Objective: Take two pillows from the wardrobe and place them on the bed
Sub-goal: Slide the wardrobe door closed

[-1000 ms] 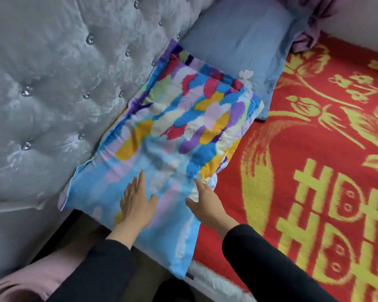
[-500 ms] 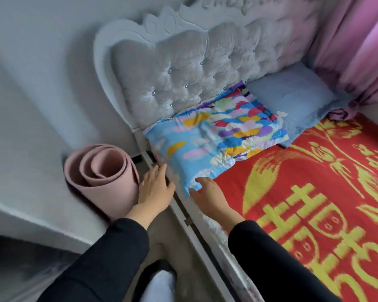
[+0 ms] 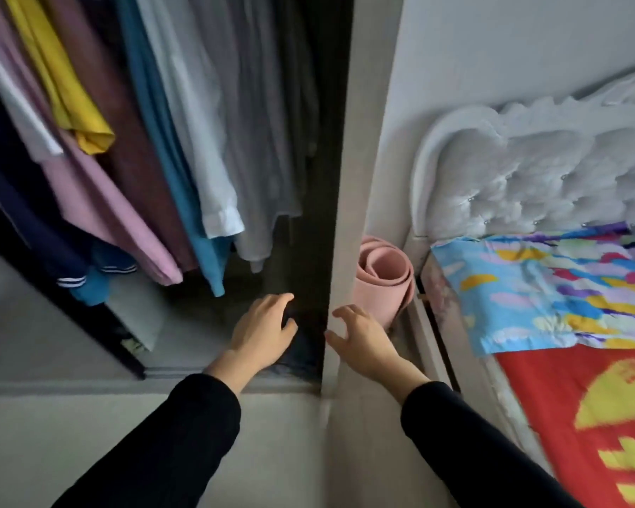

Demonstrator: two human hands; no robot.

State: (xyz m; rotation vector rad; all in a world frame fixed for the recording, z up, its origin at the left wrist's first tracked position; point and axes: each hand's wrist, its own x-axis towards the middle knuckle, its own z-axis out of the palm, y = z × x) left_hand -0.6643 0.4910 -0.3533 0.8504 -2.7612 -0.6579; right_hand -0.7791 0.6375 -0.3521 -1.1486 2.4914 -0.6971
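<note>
A multicoloured pillow [image 3: 550, 287] lies at the head of the bed [image 3: 580, 408], against the grey tufted headboard [image 3: 528, 181]. The open wardrobe [image 3: 301, 251] fills the left half of the view, with hanging clothes [image 3: 154, 141] inside. My left hand [image 3: 263, 331] hovers with fingers spread in front of the dark bottom of the wardrobe, over a dark folded item [image 3: 301, 346]. My right hand [image 3: 363, 341] is open in front of the wardrobe's side panel [image 3: 345, 214]. Both hands hold nothing. No other pillow shows in the wardrobe.
A rolled pink mat [image 3: 382, 276] stands on the floor between the wardrobe panel and the bed frame. The dark sliding door edge [image 3: 88, 317] runs diagonally at the left. Pale floor [image 3: 70, 434] lies below my arms.
The view swung left from the bed to the wardrobe. Both hands left the multicoloured pillow, which stays on the bed, and now reach toward the wardrobe's lower part.
</note>
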